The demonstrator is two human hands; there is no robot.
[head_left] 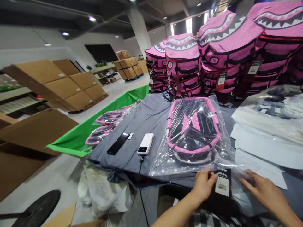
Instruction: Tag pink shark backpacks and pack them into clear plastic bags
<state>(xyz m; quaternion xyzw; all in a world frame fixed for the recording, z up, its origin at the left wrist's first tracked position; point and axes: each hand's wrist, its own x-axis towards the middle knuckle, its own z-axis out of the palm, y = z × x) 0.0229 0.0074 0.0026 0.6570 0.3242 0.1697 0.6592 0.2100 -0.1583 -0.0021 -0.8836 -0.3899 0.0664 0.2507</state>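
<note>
One hang tag (222, 184) touches the left hand (203, 186) (right hand (255, 187) on plastic bag (163, 162)).

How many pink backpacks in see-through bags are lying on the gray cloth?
3 that I can see: one backpack in the middle of the gray cloth, one at its left edge, and one just nearer. More may be hidden underneath.

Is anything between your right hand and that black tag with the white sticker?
Yes, a crumpled clear plastic bag lies between the right hand and the black tag, which the left hand holds.
</note>
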